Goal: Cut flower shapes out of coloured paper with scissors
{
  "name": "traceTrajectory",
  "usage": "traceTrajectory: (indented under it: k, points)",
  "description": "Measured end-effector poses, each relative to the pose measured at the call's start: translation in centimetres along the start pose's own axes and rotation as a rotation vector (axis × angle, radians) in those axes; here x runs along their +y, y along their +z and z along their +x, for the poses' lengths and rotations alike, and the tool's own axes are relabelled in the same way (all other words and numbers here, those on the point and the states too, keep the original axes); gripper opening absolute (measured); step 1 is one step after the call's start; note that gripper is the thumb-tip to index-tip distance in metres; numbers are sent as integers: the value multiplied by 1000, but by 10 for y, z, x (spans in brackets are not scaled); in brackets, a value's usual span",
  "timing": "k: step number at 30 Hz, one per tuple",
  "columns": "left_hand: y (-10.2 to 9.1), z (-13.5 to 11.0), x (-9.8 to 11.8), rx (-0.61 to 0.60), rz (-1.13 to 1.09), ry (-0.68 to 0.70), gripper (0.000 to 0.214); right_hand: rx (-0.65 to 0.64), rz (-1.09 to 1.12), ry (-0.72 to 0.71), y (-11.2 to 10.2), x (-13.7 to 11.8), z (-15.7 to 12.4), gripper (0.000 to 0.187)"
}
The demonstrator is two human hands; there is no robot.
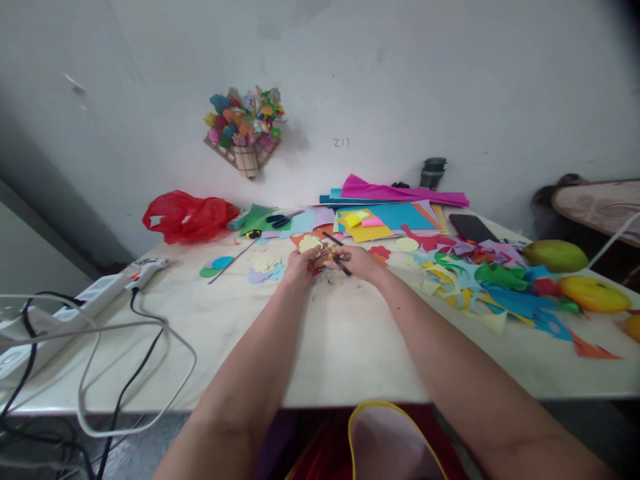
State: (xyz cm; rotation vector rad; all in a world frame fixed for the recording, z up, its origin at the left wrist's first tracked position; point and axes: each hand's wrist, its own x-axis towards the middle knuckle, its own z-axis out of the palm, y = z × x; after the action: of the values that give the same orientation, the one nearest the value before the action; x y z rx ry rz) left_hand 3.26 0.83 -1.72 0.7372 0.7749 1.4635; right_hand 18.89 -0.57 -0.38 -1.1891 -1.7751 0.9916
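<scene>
I hold a pale yellow flower over the middle of the table, its scalloped edge turned left and far. It is nearly round, so no long axis stands out. In my other hand is a thin dark tool whose long axis slants from far left to near right; one dark length shows beyond my fingers and another on the near side, and I cannot tell whether they are one piece.

My left hand is clamped on the flower, fingers curled beneath it. My right hand is closed around the tool, knuckles bent, just beside the left. Both forearms reach from the near edge and angle inward.

The flower looks like thin, flat paper. Just right of my right hand lies a red flower with rounded petals, and past it a smooth pale disc. Farther right, curled, jagged scraps heap up in many colours. To the left are pale cutouts in a loose pile, then a blue disc overlapping a green one. On the far left sits a crumpled, shiny red bag.
</scene>
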Motion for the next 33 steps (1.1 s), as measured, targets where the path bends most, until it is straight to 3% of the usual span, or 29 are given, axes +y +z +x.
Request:
traceTrajectory:
  k: [6, 22, 33]
  points:
    - [-1, 0, 0, -38, 1, -15, 16, -110, 275, 89, -4, -5, -2, 31]
    - [-1, -1, -1, -14, 1, -20, 18, -109, 217, 37, -5, 7, 3, 30]
    - [-1, -1, 0, -2, -6, -37, 15, -122, 299, 94, -9, 4, 0, 22]
